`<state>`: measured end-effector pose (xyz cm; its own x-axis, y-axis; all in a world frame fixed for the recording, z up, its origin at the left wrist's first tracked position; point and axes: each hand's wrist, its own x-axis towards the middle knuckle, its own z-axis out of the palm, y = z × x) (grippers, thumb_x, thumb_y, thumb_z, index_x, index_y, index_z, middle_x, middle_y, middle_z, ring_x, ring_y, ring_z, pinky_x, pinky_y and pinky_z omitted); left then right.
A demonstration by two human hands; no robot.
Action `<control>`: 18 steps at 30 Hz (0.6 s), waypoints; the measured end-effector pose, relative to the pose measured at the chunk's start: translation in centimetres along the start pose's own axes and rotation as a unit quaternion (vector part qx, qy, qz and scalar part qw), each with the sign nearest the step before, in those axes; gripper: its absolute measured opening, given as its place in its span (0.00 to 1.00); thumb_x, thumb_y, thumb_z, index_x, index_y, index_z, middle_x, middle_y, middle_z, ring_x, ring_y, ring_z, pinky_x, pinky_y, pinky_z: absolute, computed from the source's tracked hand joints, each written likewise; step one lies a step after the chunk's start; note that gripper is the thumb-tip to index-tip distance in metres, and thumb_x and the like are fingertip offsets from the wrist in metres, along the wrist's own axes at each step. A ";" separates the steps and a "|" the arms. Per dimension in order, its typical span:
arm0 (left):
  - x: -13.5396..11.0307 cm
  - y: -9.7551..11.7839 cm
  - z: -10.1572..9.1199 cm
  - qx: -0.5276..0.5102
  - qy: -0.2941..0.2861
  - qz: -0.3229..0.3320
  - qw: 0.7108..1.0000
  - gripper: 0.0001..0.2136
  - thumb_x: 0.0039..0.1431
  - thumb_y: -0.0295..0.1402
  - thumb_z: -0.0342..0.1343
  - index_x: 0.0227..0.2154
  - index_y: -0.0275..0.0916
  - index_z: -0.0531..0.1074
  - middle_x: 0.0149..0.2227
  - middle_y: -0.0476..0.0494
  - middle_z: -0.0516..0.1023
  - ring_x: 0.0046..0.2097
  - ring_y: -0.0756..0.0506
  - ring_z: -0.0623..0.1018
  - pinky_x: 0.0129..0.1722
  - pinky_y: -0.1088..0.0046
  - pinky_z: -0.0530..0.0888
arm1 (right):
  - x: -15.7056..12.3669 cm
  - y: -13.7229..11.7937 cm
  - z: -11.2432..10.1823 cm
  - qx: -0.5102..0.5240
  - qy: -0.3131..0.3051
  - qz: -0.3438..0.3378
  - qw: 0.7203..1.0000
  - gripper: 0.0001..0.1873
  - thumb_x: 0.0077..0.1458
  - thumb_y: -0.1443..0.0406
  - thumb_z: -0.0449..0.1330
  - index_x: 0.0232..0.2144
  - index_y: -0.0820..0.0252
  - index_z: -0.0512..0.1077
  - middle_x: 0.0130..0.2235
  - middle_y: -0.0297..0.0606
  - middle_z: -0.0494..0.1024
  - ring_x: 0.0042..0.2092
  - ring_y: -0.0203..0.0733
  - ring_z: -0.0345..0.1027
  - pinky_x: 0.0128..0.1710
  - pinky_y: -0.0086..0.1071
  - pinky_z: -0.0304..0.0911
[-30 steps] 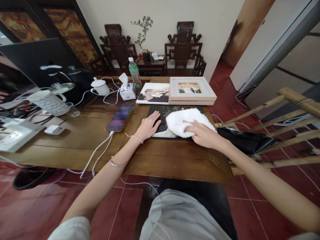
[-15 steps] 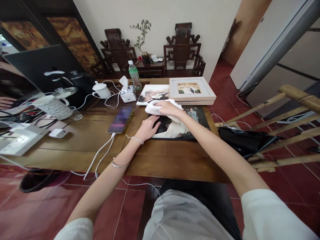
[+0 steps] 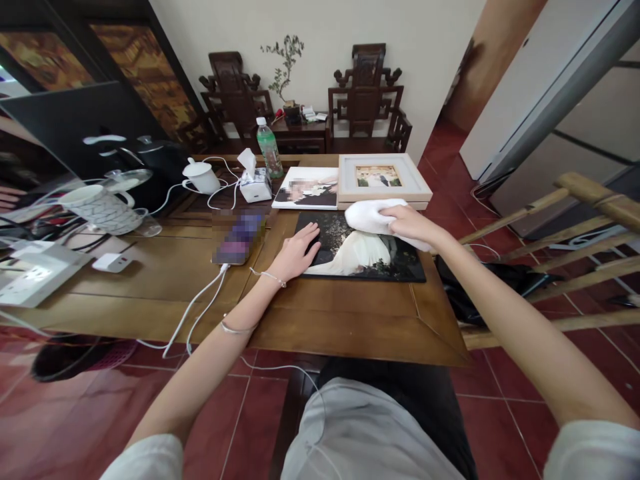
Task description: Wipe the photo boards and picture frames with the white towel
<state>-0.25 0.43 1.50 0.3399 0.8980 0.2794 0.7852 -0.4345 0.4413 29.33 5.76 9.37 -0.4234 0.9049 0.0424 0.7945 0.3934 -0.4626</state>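
Wooden table [image 3: 350, 320], person seated at its near edge.

Left hand [image 3: 299, 252]: fingers apart and laid flat, gripping nothing. The palm rests on the table and the fingertips press on the left edge of the dark photo print [image 3: 373, 261].

Right hand [image 3: 413, 223]: fingers curled down over a white cloth [image 3: 371, 215], pressing it onto the far right part of the print.

The print lies flat on the right half of the table, its right edge close to the table's right edge. A strip of bare wood separates it from the near edge.

Around it:
- White picture frame [image 3: 384, 179], flat at the far edge. Its front edge is just beyond the cloth; I cannot tell whether they touch.
- Second unframed print [image 3: 306, 187], just left of the frame.
- Phone [image 3: 237, 239], just left of the left hand, screen blurred. Its white cable [image 3: 193, 308] trails over the near edge.
- Tissue box [image 3: 255, 183] and green bottle [image 3: 269, 148] at the far edge, left of the prints.
- Lidded white cup [image 3: 201, 175], patterned mug [image 3: 100, 205], white charger [image 3: 111, 261] and power strip [image 3: 35, 277] on the left half, well apart from both hands.
- Black bag [image 3: 525, 283] off the right edge, on a bamboo chair [image 3: 590, 200], partly hidden by the right forearm.
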 end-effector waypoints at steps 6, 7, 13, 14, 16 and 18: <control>0.0 0.0 0.1 -0.004 0.005 -0.005 1.000 0.22 0.68 0.37 0.45 0.60 0.35 0.66 0.67 0.34 0.62 0.69 0.41 0.60 0.65 0.51 0.61 | -5.0 2.9 -0.4 -0.041 0.037 -0.018 0.998 0.28 0.40 0.74 0.49 0.41 0.61 0.80 0.48 0.43 0.82 0.50 0.52 0.73 0.50 0.37 0.65; 0.0 0.1 0.1 -0.005 0.006 -0.005 1.000 0.22 0.68 0.37 0.44 0.60 0.35 0.66 0.67 0.34 0.62 0.69 0.40 0.60 0.65 0.51 0.61 | -6.2 2.8 -0.1 -0.051 0.031 -0.030 0.998 0.27 0.41 0.74 0.49 0.40 0.60 0.80 0.47 0.43 0.82 0.49 0.52 0.74 0.50 0.38 0.66; 0.0 0.0 0.2 -0.007 0.009 -0.007 1.000 0.21 0.68 0.37 0.45 0.60 0.37 0.67 0.67 0.34 0.62 0.69 0.40 0.60 0.65 0.49 0.61 | -14.4 0.1 2.0 -0.107 -0.010 -0.090 0.990 0.30 0.40 0.78 0.49 0.40 0.51 0.79 0.62 0.37 0.70 0.64 0.53 0.61 0.64 0.52 0.54; 0.0 0.0 0.2 -0.007 0.009 -0.008 1.000 0.21 0.68 0.38 0.45 0.60 0.36 0.67 0.67 0.34 0.62 0.69 0.40 0.60 0.65 0.49 0.61 | -15.5 -0.3 2.2 -0.102 -0.019 -0.102 0.989 0.30 0.40 0.78 0.49 0.40 0.50 0.79 0.63 0.36 0.68 0.66 0.53 0.57 0.66 0.54 0.51; 0.0 0.0 0.2 -0.007 0.008 -0.008 1.000 0.22 0.68 0.38 0.45 0.60 0.35 0.67 0.67 0.34 0.62 0.69 0.39 0.60 0.65 0.50 0.61 | -17.1 -0.8 2.5 -0.089 -0.036 -0.127 0.987 0.31 0.39 0.79 0.49 0.40 0.49 0.79 0.64 0.35 0.65 0.67 0.51 0.53 0.68 0.54 0.48; 0.0 0.0 0.2 -0.007 0.005 -0.006 1.000 0.22 0.68 0.38 0.44 0.60 0.35 0.66 0.67 0.33 0.62 0.69 0.39 0.60 0.65 0.50 0.61 | -17.6 -1.0 2.6 -0.082 -0.047 -0.139 0.986 0.31 0.39 0.79 0.49 0.40 0.49 0.79 0.64 0.36 0.65 0.68 0.49 0.51 0.68 0.54 0.45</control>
<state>-0.19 0.41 1.34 0.3239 0.9028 0.2829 0.7820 -0.4238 0.4570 34.83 -11.02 6.80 -0.6670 0.7426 0.0610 0.6988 0.6519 -0.2946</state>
